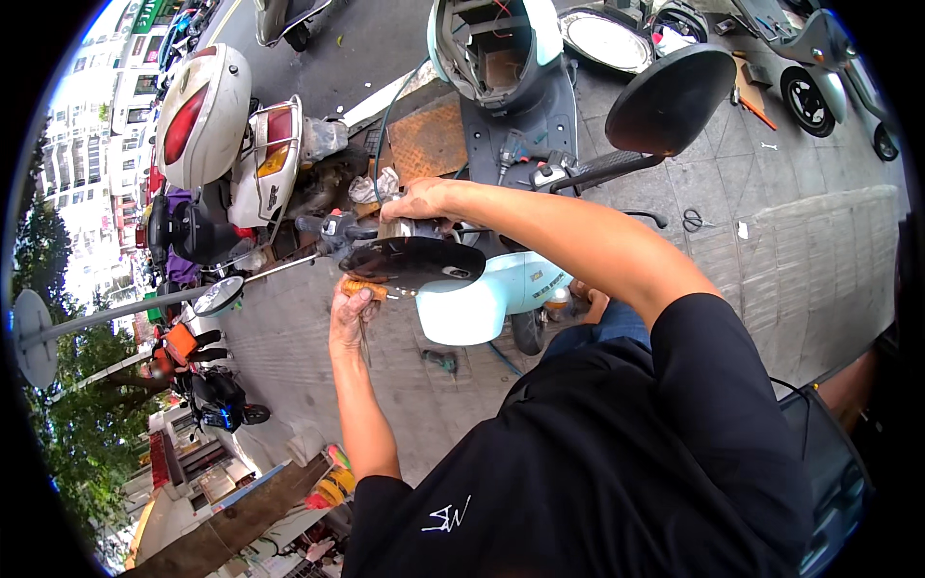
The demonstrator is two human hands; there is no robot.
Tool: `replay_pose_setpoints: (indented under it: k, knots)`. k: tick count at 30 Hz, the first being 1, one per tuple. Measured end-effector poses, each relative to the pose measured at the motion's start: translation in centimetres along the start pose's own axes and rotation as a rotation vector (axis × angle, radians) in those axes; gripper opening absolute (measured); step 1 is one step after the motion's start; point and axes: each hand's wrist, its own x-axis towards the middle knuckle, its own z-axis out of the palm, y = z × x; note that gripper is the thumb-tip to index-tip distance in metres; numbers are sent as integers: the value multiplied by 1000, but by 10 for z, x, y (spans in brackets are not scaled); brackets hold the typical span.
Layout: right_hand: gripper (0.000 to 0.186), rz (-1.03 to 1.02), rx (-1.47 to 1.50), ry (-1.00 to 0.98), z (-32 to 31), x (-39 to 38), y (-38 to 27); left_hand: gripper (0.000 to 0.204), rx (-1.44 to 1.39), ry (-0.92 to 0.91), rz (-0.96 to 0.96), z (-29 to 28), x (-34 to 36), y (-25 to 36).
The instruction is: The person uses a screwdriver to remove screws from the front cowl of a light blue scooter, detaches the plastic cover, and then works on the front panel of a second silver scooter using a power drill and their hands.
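Note:
A light-blue scooter (462, 313) stands in front of me, with its handlebar and wiring exposed. My left hand (352, 313) is closed round a tool with a ribbed orange handle (364, 289), seemingly a screwdriver; its metal end points right, under a black oval mirror (414, 261). Over the middle of the handlebar, my right hand (416, 202) bends its fingers down beside a metal part. What those fingers grip is hidden. To the left of that hand is a black switch housing (337, 228); a second black mirror (672, 101) rises at the right.
A power drill (515, 154) lies on the scooter's footboard, and a green power tool (440, 361) on the paving. Scissors (694, 221) lie at the right. A white scooter with a top box (204, 116) stands at the left. Below the blue panel, bare skin (595, 306) shows beside jeans.

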Motion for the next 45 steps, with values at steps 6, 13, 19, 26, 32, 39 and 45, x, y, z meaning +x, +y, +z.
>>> replay_pose_setpoints:
  k: [6, 13, 19, 26, 32, 39, 45]
  knots:
    - [58, 10, 399, 98, -19, -12, 27, 56, 20, 111, 20, 5, -4, -6]
    - [57, -95, 609, 187, -7, 2, 30, 44, 422, 60, 56, 23, -12, 31]
    - [54, -511, 352, 161, -3, -77, 53, 42, 359, 168, -81, 7, -16, 16]
    - [46, -523, -283, 350, 18, -105, 88, 37, 274, 150, -101, 31, -28, 32]
    - [44, -566, -404, 482, 14, -105, 63, 42, -34, 260, -114, 60, -49, 16]
    - [37, -599, -338, 629, 0, -121, 60, 48, -540, 236, 134, 55, -71, 0]
    - [19, -942, -568, 446, 32, -144, 10, 60, -636, -37, 71, 68, -78, -35]
